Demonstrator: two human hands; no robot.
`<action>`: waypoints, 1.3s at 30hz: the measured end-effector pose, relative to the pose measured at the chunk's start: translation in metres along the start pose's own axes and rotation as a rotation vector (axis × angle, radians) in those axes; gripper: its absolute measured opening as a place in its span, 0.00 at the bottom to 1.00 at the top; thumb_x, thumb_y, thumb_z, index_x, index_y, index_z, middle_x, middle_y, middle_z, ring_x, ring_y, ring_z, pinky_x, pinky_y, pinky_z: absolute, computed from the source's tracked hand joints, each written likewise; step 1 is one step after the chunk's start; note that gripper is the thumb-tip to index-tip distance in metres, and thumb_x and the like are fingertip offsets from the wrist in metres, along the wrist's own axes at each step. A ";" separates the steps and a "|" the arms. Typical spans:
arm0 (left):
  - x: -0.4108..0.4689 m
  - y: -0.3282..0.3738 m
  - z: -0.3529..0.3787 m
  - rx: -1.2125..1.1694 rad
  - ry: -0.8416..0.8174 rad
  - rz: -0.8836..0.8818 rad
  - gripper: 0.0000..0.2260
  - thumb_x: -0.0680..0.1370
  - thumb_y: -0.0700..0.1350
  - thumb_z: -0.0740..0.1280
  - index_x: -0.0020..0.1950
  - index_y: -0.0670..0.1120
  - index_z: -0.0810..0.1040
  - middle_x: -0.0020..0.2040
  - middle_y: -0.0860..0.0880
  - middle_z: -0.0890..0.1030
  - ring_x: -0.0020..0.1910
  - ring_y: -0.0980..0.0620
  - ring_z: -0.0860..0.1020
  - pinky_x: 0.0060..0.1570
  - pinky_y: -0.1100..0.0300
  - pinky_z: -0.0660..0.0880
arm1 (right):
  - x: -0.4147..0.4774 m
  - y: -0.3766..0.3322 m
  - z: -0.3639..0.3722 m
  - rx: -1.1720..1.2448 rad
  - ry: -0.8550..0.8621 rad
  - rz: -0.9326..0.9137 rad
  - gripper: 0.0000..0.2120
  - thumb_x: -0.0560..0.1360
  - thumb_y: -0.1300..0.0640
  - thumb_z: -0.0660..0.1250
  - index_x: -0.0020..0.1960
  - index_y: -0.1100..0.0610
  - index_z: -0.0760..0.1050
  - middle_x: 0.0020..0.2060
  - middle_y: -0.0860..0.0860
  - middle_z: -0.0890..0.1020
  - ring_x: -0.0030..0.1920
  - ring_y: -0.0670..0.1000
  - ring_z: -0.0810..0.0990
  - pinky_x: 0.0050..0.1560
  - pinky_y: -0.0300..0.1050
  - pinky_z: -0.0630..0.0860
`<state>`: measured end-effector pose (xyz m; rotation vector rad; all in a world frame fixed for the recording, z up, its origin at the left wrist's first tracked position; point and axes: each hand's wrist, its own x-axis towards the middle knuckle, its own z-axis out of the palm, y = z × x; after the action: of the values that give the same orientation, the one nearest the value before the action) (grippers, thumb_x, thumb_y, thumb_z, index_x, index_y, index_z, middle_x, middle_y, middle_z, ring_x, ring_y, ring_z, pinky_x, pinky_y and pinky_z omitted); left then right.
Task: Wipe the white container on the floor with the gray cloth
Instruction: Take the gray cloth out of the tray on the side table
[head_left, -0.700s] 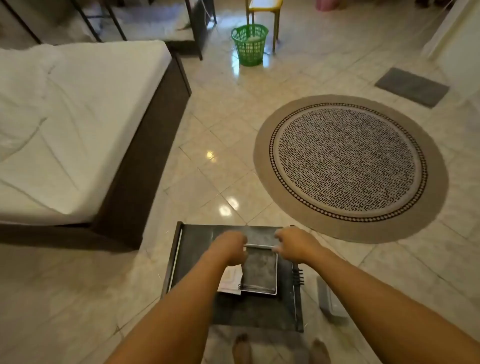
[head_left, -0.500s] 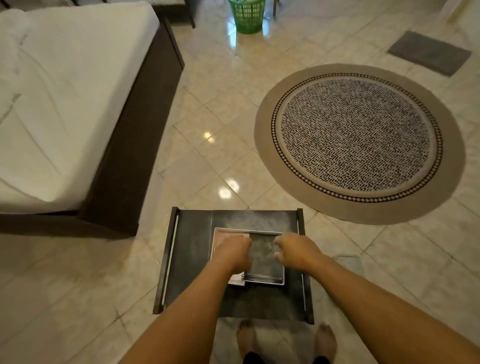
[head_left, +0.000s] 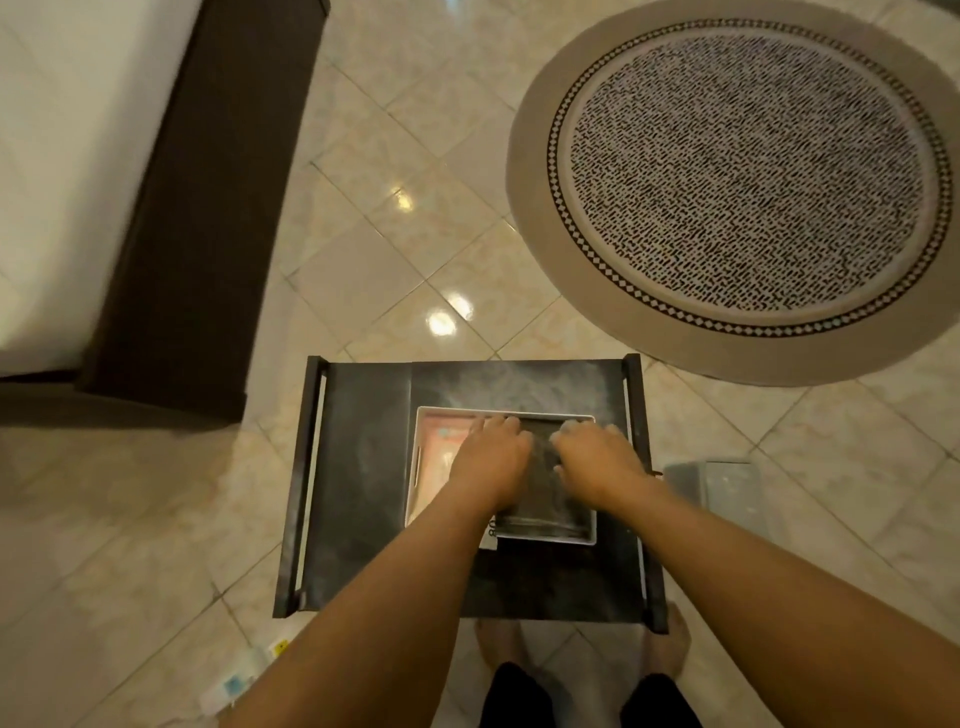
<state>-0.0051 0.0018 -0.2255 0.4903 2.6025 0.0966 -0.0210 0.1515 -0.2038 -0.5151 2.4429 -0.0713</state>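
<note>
The white container (head_left: 712, 484), a pale translucent box, lies on the floor tiles just right of a low dark table (head_left: 363, 467). On the table top sits a white-rimmed tray (head_left: 545, 535) with a dark grey inside. My left hand (head_left: 488, 457) and my right hand (head_left: 597, 462) lie side by side on it, fingers curled at its far rim. A pinkish sheet (head_left: 436, 452) shows to the left of my left hand. I cannot make out a gray cloth as a separate thing. Both hands are well left of the container.
A bed with a dark wooden frame (head_left: 197, 208) fills the upper left. A round patterned rug (head_left: 748, 171) lies at the upper right. My bare feet (head_left: 670, 649) stand at the table's near edge. Papers (head_left: 234, 680) lie on the floor at lower left.
The view has tilted down and moved closer to the table. Both hands, which held the tray's far edge raised, have come down with it flat on the table.
</note>
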 end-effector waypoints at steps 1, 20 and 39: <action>0.002 0.001 0.004 0.014 0.019 0.010 0.16 0.72 0.47 0.74 0.58 0.46 0.78 0.59 0.45 0.77 0.63 0.44 0.71 0.72 0.46 0.62 | 0.002 0.001 0.006 -0.028 0.009 0.002 0.12 0.77 0.54 0.65 0.60 0.53 0.76 0.59 0.53 0.78 0.60 0.55 0.76 0.62 0.54 0.71; 0.022 0.021 0.046 0.097 0.178 -0.072 0.07 0.74 0.38 0.67 0.52 0.39 0.79 0.48 0.40 0.78 0.52 0.41 0.75 0.73 0.37 0.58 | 0.025 -0.004 0.048 -0.072 0.139 0.172 0.10 0.76 0.58 0.67 0.57 0.55 0.76 0.55 0.54 0.76 0.60 0.55 0.72 0.63 0.54 0.65; -0.033 -0.002 -0.076 -0.588 0.201 -0.202 0.11 0.73 0.47 0.73 0.44 0.54 0.70 0.50 0.52 0.74 0.50 0.51 0.72 0.49 0.56 0.72 | -0.055 0.007 -0.077 1.039 0.206 0.163 0.17 0.68 0.60 0.75 0.49 0.51 0.69 0.42 0.54 0.81 0.40 0.55 0.81 0.39 0.51 0.79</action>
<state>-0.0155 -0.0103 -0.1440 0.0046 2.6216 0.8487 -0.0297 0.1730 -0.1124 0.1695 2.2273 -1.2788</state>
